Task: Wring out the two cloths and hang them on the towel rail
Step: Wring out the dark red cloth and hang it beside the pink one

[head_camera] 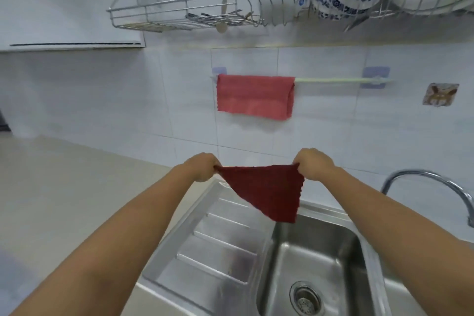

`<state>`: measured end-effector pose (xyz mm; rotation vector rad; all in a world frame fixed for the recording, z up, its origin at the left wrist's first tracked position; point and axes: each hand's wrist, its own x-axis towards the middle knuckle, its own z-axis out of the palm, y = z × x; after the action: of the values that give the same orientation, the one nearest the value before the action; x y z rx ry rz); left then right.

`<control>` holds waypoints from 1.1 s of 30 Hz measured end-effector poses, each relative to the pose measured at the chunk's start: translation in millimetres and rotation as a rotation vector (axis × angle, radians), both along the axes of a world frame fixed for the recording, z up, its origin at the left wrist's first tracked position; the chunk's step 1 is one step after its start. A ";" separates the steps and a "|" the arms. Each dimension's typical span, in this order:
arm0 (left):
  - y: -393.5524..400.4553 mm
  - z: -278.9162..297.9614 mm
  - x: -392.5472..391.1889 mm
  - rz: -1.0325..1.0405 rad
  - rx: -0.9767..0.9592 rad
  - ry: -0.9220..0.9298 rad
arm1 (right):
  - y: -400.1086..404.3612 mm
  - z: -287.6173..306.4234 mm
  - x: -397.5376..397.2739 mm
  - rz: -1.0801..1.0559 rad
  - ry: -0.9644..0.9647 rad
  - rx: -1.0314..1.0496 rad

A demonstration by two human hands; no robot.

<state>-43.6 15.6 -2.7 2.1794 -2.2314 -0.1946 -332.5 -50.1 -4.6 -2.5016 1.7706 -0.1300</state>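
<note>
A dark red cloth point(269, 190) is stretched between my two hands above the sink, hanging down to a point. My left hand point(201, 165) pinches its left corner and my right hand point(314, 163) pinches its right corner. A lighter pink-red cloth point(254, 95) hangs folded over the left half of the pale green towel rail point(341, 80) on the tiled wall. The right half of the rail is bare.
A steel sink basin point(354, 244) with a drain lies below the cloth, its ribbed draining board point(213, 241) to the left. The tap point(436, 182) arches at the right. A wire dish rack point(179, 11) with bowls hangs overhead. A beige counter point(64, 187) lies at the left.
</note>
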 end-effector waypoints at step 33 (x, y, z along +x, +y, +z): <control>6.2 -14.5 9.8 0.246 -0.576 0.339 | 21.8 -13.3 29.8 -0.327 -0.739 -0.265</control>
<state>-33.8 21.8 -17.2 1.9009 -1.5728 0.0737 -302.7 -28.3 -18.0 -1.8620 1.8482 -1.1938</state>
